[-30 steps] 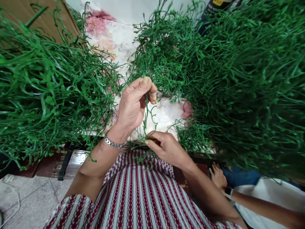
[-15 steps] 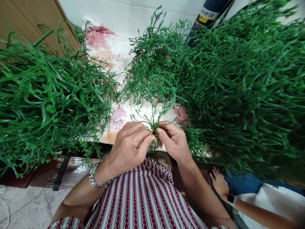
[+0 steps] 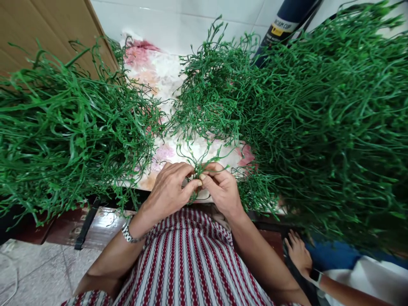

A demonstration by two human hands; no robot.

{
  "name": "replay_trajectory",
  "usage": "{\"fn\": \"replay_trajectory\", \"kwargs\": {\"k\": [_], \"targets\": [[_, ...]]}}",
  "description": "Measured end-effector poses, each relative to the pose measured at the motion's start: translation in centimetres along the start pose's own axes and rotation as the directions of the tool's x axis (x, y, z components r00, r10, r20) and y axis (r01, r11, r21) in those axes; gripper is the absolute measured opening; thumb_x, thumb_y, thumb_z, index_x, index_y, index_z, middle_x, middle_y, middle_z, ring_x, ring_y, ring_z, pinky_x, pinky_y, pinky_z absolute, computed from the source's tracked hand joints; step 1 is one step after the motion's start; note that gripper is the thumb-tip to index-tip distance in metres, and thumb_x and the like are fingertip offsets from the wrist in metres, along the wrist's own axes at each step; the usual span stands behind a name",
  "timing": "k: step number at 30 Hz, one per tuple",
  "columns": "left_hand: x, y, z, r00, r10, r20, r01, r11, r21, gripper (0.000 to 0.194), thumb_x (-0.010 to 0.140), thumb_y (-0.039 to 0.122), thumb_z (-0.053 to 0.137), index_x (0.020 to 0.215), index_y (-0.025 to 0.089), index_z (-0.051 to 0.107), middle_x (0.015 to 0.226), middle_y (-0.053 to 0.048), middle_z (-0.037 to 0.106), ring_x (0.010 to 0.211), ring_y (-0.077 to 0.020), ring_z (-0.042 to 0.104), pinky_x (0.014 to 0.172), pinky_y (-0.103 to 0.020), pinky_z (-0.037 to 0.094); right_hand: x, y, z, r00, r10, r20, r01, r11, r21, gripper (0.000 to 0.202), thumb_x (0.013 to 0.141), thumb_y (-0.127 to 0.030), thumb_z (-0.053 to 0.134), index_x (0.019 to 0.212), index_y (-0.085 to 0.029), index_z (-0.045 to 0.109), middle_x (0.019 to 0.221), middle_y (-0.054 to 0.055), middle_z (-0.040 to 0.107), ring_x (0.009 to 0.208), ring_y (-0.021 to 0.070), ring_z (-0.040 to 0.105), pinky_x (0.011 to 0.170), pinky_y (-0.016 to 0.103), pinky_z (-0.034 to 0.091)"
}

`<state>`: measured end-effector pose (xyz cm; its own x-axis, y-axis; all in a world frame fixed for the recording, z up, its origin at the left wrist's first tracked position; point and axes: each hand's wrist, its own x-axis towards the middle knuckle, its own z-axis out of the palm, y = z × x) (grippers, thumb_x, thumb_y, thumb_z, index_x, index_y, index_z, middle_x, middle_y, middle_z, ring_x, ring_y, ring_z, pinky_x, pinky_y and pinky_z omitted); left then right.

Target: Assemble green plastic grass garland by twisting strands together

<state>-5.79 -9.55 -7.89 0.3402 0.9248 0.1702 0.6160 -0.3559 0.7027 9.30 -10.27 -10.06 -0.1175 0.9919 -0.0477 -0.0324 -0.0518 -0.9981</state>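
Between my two hands is a small green plastic-looking plant sprig (image 3: 198, 166), its thin stems fanning out over the table edge. My left hand (image 3: 174, 185), a metal watch on its wrist, pinches the sprig's base from the left. From the other side my right hand (image 3: 221, 189) grips the same base between thumb and fingers. The exact join at the fingertips is partly hidden. A large heap of similar green stems (image 3: 79, 131) lies to the left. Another heap (image 3: 334, 123) fills the right side, with a smaller clump (image 3: 210, 93) straight ahead.
A floral-patterned cover (image 3: 165, 151) lies on the table. At the back left stands a cardboard box (image 3: 63, 29); a dark cylinder labelled vacuum cup (image 3: 280, 27) leans at the back right by the tiled wall (image 3: 191, 17). Another person's hand (image 3: 298, 253) rests at lower right.
Both hands and the sprig have shifted slightly left, and the sprig is turned a little. My left thumb and fingers show more apart around its base. The view has tilted slightly.
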Motion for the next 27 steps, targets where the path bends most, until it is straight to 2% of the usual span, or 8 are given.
{"fn": "replay_trajectory", "kwargs": {"k": [6,9,12,15,18,20,23,27], "targets": [[-0.7,0.7,0.1,0.991,0.046,-0.126,-0.017,0.974,0.224,0.015,0.08,0.03,0.052,0.089,0.019,0.052,0.088,-0.008,0.06,0.085,-0.0235,0.051,0.077,-0.036,0.034,0.3,-0.8,0.2,0.996,0.072,-0.045,-0.072,0.997,-0.008,0.016,0.076,-0.03,0.06,0.077,-0.017,0.051,0.06,-0.004,0.054,0.051,0.008,0.053,0.051,0.02,0.045],[-0.9,1.5,0.0,0.993,0.1,-0.066,-0.075,0.948,0.309,0.015,0.081,0.032,0.051,0.088,0.019,0.052,0.088,-0.009,0.06,0.087,-0.0248,0.051,0.079,-0.038,0.034,0.4,-1.4,0.3,0.998,0.01,-0.061,-0.018,0.99,-0.138,0.016,0.078,-0.03,0.058,0.074,-0.017,0.05,0.058,-0.004,0.052,0.05,0.0074,0.05,0.048,0.019,0.041],[-0.6,1.7,0.0,0.998,0.057,-0.013,-0.049,0.94,0.337,0.008,0.081,0.024,0.048,0.083,0.017,0.052,0.084,-0.009,0.059,0.082,-0.0238,0.051,0.077,-0.038,0.036,0.5,-1.6,0.2,0.999,-0.054,-0.004,0.051,0.962,-0.268,0.014,0.082,-0.03,0.053,0.079,-0.017,0.052,0.059,-0.003,0.052,0.051,0.0072,0.048,0.049,0.019,0.04],[-0.1,1.1,0.1,0.999,-0.03,-0.039,0.038,0.974,0.225,0.008,0.08,0.017,0.045,0.078,0.017,0.053,0.078,-0.007,0.058,0.077,-0.0204,0.052,0.073,-0.034,0.038,0.5,-1.8,-0.2,0.992,-0.082,0.098,0.114,0.916,-0.386,0.015,0.087,-0.03,0.046,0.087,-0.017,0.054,0.066,-0.001,0.055,0.057,0.0081,0.052,0.055,0.021,0.043],[0.5,-0.1,0.0,0.985,-0.167,-0.042,0.161,0.98,-0.114,0.006,0.077,0.017,0.049,0.074,0.017,0.054,0.071,-0.002,0.058,0.068,-0.0143,0.052,0.066,-0.027,0.04,0.7,-2.2,-0.7,0.977,-0.151,0.148,0.205,0.845,-0.494,0.016,0.088,-0.027,0.044,0.089,-0.017,0.057,0.074,0.0,0.059,0.063,0.0089,0.056,0.058,0.021,0.044],[0.8,-0.8,-0.2,0.965,-0.262,-0.017,0.237,0.897,-0.374,0.005,0.073,0.019,0.054,0.07,0.016,0.055,0.063,0.002,0.055,0.06,-0.0104,0.049,0.059,-0.023,0.039,0.9,-2.5,-1.0,0.956,-0.261,0.133,0.29,0.788,-0.543,0.014,0.088,-0.023,0.045,0.093,-0.018,0.057,0.079,0.002,0.061,0.067,0.01,0.057,0.062,0.023,0.045],[1.0,-1.6,-0.8,0.934,-0.353,0.061,0.299,0.672,-0.677,0.01,0.065,0.021,0.064,0.066,0.014,0.057,0.057,0.004,0.052,0.052,-0.007,0.046,0.051,-0.019,0.038,1.3,-2.8,-1.3,0.895,-0.414,0.169,0.425,0.67,-0.609,0.016,0.085,-0.017,0.047,0.097,-0.017,0.057,0.086,0.005,0.061,0.076,0.0129,0.057,0.069,0.027,0.046],[0.8,-2.0,-1.6,0.886,-0.38,0.266,0.405,0.355,-0.842,0.022,0.06,0.029,0.071,0.069,0.014,0.058,0.052,0.003,0.055,0.044,-0.0089,0.05,0.044,-0.02,0.041,1.4,-2.6,-1.4,0.846,-0.462,0.268,0.52,0.598,-0.61,0.02,0.084,-0.011,0.046,0.099,-0.014,0.058,0.09,0.009,0.058,0.087,0.0154,0.055,0.076,0.03,0.046]]}}
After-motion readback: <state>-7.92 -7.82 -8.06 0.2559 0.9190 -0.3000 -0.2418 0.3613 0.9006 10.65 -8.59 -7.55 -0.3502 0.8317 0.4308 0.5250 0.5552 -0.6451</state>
